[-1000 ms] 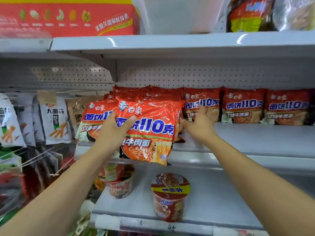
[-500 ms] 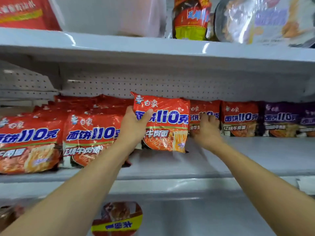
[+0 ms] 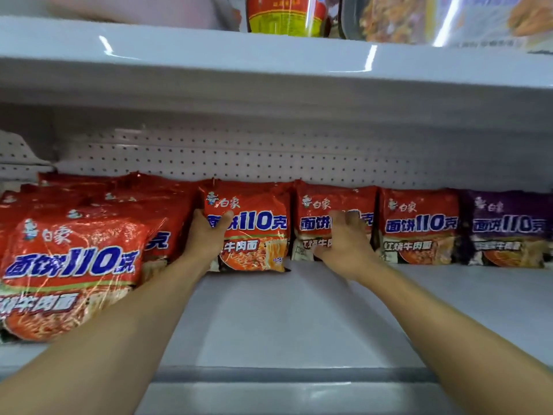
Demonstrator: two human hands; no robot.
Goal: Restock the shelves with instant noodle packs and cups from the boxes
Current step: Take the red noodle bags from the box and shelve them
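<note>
Half a second ago our left hand (image 3: pixel 209 238) held the orange noodle pack (image 3: pixel 254 232) in the air, ahead of the shelf's back row. Now the pack stands on the shelf (image 3: pixel 269 319), its lower edge down on the white board and its top leaning toward the pegboard wall (image 3: pixel 239 157). Our left hand grasps it along its left side, thumb across the printed front, fingers hidden behind.

Our right hand (image 3: pixel 344 244) rests against the red pack (image 3: pixel 335 223) just right of the one we hold. Its fingers are loosely bent over the front, and we judge it is steadying that pack, not gripping it.

So the placing looks nearly done for this pack: it sits in the gap between the stacked packs (image 3: pixel 71 265) left of our left hand and the row that runs right of our right hand, a second red pack (image 3: pixel 419 226) and then a purple pack (image 3: pixel 508 226).

In front of both hands, toward us, the shelf board is bare right up to its front lip, so the arms have room to draw straight back. Above the hands the upper shelf (image 3: pixel 269 73) hangs low, and the way out is backward, not up. The packs to the left lean forward over the board's near edge, so our left forearm should pull away without brushing them.
</note>
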